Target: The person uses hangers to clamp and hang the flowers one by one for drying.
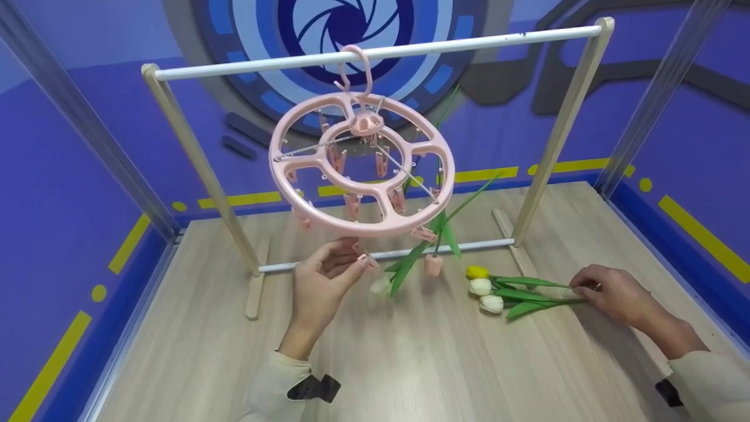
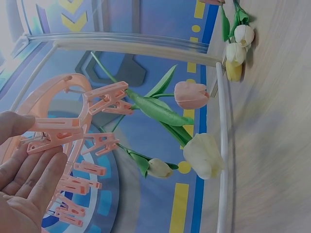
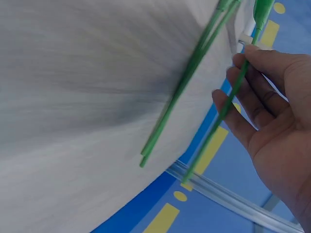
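Note:
My left hand (image 1: 319,284) pinches a pink clothespin (image 2: 56,133) between thumb and fingers; no stem shows in its jaws. That peg hangs from the near rim of a round pink drying hanger (image 1: 394,225), hooked over a white bar. Beside it a pink tulip (image 2: 191,94) and white tulips (image 2: 204,154) hang head down among the pegs. My right hand (image 1: 615,294) pinches one green stem (image 3: 216,124) near its end, which appears to belong to the yellow tulip (image 1: 477,272). Two white tulips (image 1: 491,303) lie next to it, their stems resting on the table.
A wooden stand with a white top bar (image 1: 469,44) carries the hanger. Its wooden feet (image 1: 256,287) and lower white bar (image 1: 281,266) sit at the table's (image 1: 375,369) far part. Blue-purple panels enclose the back and sides.

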`<action>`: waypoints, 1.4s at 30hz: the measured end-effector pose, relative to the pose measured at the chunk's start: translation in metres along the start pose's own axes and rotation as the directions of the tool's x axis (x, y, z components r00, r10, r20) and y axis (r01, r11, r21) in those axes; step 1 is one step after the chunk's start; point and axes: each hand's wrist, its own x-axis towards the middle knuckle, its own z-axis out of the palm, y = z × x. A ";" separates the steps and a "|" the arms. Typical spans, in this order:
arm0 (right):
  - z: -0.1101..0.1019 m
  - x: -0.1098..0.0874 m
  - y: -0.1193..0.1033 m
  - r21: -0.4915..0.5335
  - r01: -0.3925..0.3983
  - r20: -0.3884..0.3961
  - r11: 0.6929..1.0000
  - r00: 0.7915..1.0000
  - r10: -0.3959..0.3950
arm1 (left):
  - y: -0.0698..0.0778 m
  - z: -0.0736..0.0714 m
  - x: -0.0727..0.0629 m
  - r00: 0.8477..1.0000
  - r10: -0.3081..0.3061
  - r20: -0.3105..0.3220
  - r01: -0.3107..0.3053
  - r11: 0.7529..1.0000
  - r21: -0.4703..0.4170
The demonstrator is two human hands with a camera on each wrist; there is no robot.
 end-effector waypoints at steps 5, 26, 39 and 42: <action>-0.007 0.004 -0.008 0.006 0.038 -0.073 0.999 0.997 -0.037 | -0.001 0.000 0.000 1.000 0.000 0.002 0.000 1.000 -0.004; -0.031 0.025 -0.070 0.017 0.301 -0.197 0.954 0.936 -0.292 | 0.000 0.002 0.000 1.000 0.001 -0.001 -0.001 1.000 -0.022; -0.037 0.033 -0.117 0.011 0.412 -0.134 0.911 0.903 -0.407 | 0.000 0.008 -0.002 1.000 0.018 -0.002 -0.018 1.000 0.000; -0.037 0.035 -0.126 0.036 0.442 -0.106 0.896 0.894 -0.436 | 0.001 0.009 -0.002 1.000 0.025 -0.001 -0.025 1.000 0.010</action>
